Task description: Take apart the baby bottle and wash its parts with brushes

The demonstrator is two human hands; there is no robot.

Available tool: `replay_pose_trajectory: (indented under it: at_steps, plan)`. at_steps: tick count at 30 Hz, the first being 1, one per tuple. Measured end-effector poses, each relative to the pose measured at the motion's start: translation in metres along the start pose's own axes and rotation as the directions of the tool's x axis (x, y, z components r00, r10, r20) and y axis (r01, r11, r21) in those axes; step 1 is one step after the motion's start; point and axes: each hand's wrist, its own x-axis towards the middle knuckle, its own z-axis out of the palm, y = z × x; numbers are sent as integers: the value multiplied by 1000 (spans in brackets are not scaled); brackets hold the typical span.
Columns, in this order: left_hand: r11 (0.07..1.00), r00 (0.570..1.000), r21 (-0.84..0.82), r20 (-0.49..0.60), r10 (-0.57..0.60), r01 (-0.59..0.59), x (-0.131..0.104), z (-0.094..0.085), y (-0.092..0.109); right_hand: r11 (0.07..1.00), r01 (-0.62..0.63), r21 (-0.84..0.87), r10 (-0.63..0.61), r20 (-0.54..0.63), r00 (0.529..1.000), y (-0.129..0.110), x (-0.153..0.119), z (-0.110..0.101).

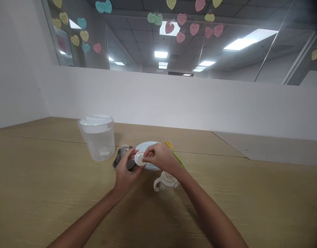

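A small round white bottle collar (139, 158) is held up between my two hands, its round face toward me. My left hand (126, 173) grips it from the left side, thumb below and fingers above. My right hand (160, 157) pinches at its right side; whether a small part sits between those fingertips is hidden. Below my right wrist stands a clear baby bottle (166, 191) with white handles, partly covered by the wrist. Behind the hands lie a white plate (150, 167) and a dark metal tray (117, 162) with a clear dome-shaped cap (124, 149) on it.
A translucent lidded pitcher (101, 139) stands at the back left. To the right of the plate is a brush with a yellow head (169, 144) and green handle (179, 160). The wooden table (251, 199) meets a white wall, with a window and heart-shaped notes above.
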Motion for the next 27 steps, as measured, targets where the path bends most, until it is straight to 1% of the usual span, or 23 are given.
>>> replay_pose_trajectory:
  at_steps: [2, 5, 8, 13, 15, 17, 19, 21, 23, 25, 27]
  plan:
    - [999, 1000, 37, 8, 31, -31, -1, 0, 1, 1000, -6, -16, 6, -4, 1000, 0, 1, 2]
    - [989, 994, 98, 10, 110, -110, -1, 0, 4, 994, -15, -108, 10, -47, 999, 2, 4, 8]
    - [986, 990, 86, 3, 142, -142, -1, 0, 8, 982, -30, -187, 14, -82, 997, 2, 5, 13]
    - [992, 992, 11, -9, 124, -124, -3, 0, 6, 966, -63, -252, 37, -106, 994, 2, 3, 11]
    - [995, 995, -42, -32, 94, -95, -5, 1, 6, 967, -69, -246, 44, -108, 993, 3, 3, 9]
    - [995, 997, -69, -37, 66, -68, -6, 2, 5, 975, -48, -218, 27, -99, 995, 5, 4, 9]
    - [996, 998, -59, -5, 67, -67, -7, 2, 6, 981, -19, -191, 2, -84, 996, 6, 4, 8]
    - [996, 997, -63, 44, 64, -61, -7, 1, 8, 985, -15, -171, 2, -79, 997, 7, 5, 9]
    - [995, 995, -91, 87, 43, -35, -6, -1, 10, 983, -32, -179, 13, -106, 994, 8, 6, 11]
    - [995, 995, -103, 98, 13, -3, -3, -2, 10, 975, -45, -220, 13, -145, 989, 9, 8, 14]
    - [995, 997, -95, 74, -27, 34, 1, -3, 9, 966, -42, -257, -1, -163, 987, 11, 10, 18]
